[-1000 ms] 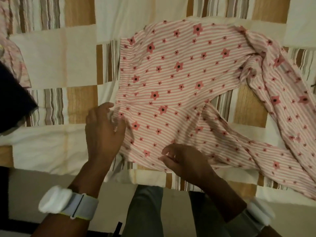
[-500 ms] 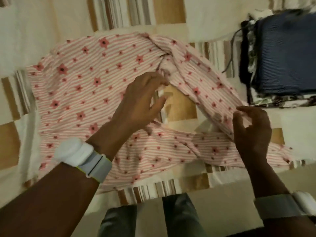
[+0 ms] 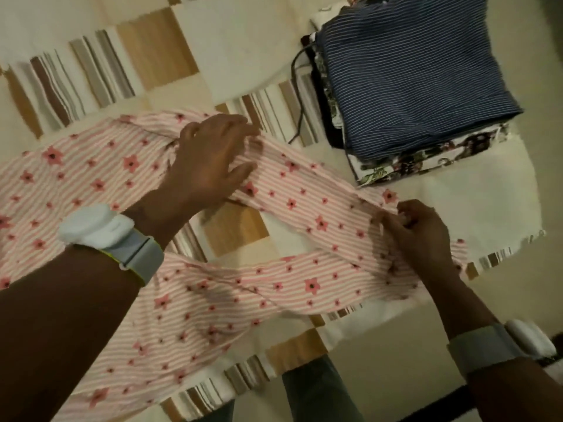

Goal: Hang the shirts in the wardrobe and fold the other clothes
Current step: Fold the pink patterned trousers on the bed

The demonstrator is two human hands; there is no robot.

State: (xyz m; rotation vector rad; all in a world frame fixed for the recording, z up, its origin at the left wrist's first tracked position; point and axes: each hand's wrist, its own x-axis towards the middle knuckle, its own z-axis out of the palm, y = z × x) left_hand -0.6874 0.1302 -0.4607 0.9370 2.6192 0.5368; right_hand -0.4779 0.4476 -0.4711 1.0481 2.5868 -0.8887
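Note:
A pair of pink-and-white striped trousers with red flowers (image 3: pixel 91 178) lies spread across the bed, its two legs running to the right. My left hand (image 3: pixel 210 159) rests on the upper leg near the crotch, fingers spread and fairly straight. My right hand (image 3: pixel 417 233) pinches the cuff end of the upper leg, where it crosses over the lower leg (image 3: pixel 274 287).
A stack of folded clothes, topped by a blue striped piece (image 3: pixel 414 74) over a floral one (image 3: pixel 426 156), sits at the upper right. A dark cord (image 3: pixel 297 102) lies beside it. The patchwork bedspread (image 3: pixel 158 47) covers the bed; its front edge runs along the bottom.
The view has shifted right and the folded stack is now closer. My left hand moved onto the upper leg, and my right hand took hold of the leg's end.

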